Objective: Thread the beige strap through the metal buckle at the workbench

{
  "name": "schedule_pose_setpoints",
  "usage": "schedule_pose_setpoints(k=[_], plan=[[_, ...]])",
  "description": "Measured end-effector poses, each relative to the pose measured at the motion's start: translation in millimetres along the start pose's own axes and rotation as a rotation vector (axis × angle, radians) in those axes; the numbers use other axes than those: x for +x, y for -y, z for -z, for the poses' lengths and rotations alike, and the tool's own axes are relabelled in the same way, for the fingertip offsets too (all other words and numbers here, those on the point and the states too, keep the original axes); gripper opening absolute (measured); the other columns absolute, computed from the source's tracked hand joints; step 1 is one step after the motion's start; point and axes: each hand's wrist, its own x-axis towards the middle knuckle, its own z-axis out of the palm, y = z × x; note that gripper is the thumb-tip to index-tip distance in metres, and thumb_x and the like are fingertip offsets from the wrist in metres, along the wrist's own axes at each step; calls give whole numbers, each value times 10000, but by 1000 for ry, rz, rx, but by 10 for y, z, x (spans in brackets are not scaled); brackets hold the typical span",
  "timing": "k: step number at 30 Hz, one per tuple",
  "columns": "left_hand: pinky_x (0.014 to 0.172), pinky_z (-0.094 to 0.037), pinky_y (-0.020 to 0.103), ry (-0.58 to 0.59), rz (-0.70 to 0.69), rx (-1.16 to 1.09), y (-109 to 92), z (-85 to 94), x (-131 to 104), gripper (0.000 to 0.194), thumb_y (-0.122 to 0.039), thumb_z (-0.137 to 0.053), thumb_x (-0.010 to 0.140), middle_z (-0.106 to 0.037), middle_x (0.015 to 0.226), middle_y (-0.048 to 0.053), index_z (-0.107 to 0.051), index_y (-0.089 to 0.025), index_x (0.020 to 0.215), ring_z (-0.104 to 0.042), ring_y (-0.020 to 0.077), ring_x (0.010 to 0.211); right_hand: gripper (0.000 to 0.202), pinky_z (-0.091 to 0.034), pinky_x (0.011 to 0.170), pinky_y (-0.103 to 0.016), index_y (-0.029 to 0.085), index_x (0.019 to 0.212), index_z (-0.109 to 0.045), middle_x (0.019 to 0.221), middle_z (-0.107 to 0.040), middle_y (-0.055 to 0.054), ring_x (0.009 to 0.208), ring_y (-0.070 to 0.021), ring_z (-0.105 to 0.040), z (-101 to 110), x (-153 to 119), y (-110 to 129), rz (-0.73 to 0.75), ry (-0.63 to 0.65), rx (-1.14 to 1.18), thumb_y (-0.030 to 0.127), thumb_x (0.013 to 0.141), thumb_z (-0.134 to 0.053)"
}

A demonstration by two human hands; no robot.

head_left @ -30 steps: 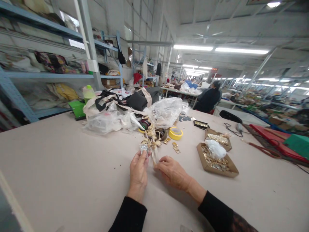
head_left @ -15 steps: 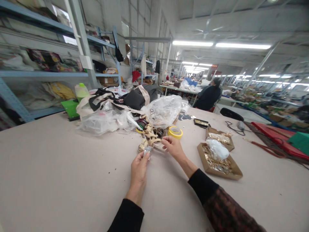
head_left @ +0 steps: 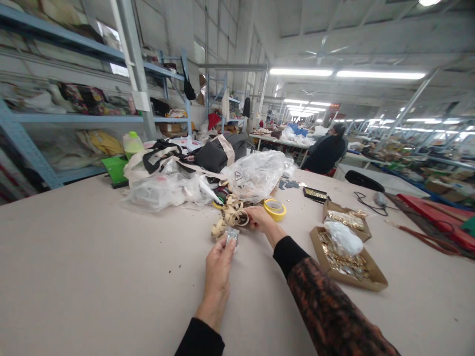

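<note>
Silvery, crinkled packet (head_left: 232, 236) pinched between the fingertips of the left hand (head_left: 218, 262), just below the centre of the frame, raised slightly off the pale table (head_left: 92, 257). Right hand (head_left: 260, 220) reached forward, up and to the right of the left, fingers closed on the edge of a tangle of beige straps (head_left: 230, 217). Packet just below that tangle, close to its lower loops, contact impossible to tell. Both hands near each other, packet between them and slightly to the left.

Yellow tape roll (head_left: 275, 208) just right of the right hand. Clear plastic bag (head_left: 256, 173) behind the straps, at the middle of the frame. More plastic wrapping (head_left: 163, 188) and a black bag (head_left: 213, 154) heaped left of centre. Green container (head_left: 117, 168) at the far left edge of that heap. Two open cardboard trays at right: near tray (head_left: 371, 277) full of gold-coloured metal fittings with a white plastic wad (head_left: 343, 237) on top, far tray (head_left: 349, 217) behind it. Small dark box (head_left: 315, 194) further back. Seated person in dark clothing (head_left: 326, 151) at another table, upper right of centre. Blue shelving (head_left: 55, 116) along the upper left.
</note>
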Motion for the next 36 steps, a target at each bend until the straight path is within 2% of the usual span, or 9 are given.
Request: schedule_pose_setpoints(k=[7,10,13,17,20,24,30,33,36], plan=[[893,-410,282,11,-22,-9,-29,-16,-17,494,-456,-845,639,-689,1030,74,-717,-142,997,-567,182,977,355,-273,339,-159,152,735,-519,536,-420,93,360,-45,-335,-40,63,6,-39,-4,56,411,967,-586],[865,-428,275,8,-15,-25,-53,-10,-21,500,-450,-851,635,-687,1017,75,-716,-142,1004,-577,176,949,343,-261,338,-162,149,688,-519,496,-392,100,349,-45,-313,-100,82,6,-1,-11,58,358,934,-635],[804,-447,256,-15,-8,-51,-80,3,-15,516,-461,-867,604,-684,977,67,-716,-146,984,-584,168,911,325,-249,344,-177,154,654,-543,460,-380,99,356,-54,-309,-114,77,39,98,-61,74,357,851,-703],[778,-463,228,-44,-3,-104,-132,10,1,498,-465,-895,556,-673,932,39,-712,-163,906,-590,144,881,344,-342,432,-196,168,643,-598,534,-498,54,492,-94,-444,-3,-45,197,335,-136,138,456,677,-784],[821,-490,252,-28,13,-162,-187,9,9,529,-463,-916,522,-671,968,40,-702,-173,910,-614,162,927,410,-433,537,-220,177,646,-603,603,-556,30,598,-129,-518,110,-247,356,472,-138,204,541,623,-791],[843,-521,293,21,39,-207,-271,5,-11,550,-452,-929,511,-689,972,64,-687,-165,914,-649,199,944,480,-523,657,-285,184,748,-606,721,-637,-14,700,-176,-604,237,-594,503,536,-111,324,619,623,-767],[790,-552,288,178,37,-201,-492,-46,-216,475,-403,-916,566,-703,946,80,-699,-141,898,-665,178,822,404,-464,581,-234,175,731,-617,699,-626,-15,625,-138,-550,395,-1170,498,614,-153,383,549,703,-768],[755,-554,278,298,50,-137,-590,-66,-396,388,-377,-887,625,-697,991,81,-715,-156,894,-668,190,837,296,-458,626,-246,174,758,-648,721,-637,-19,666,-147,-558,424,-1483,443,691,-160,265,458,822,-705],[729,-547,278,483,83,-49,-600,-84,-538,321,-358,-842,691,-675,1083,100,-731,-177,931,-664,216,880,255,-466,659,-261,182,770,-664,733,-656,-21,689,-157,-571,443,-1751,392,738,-177,119,417,867,-665]])
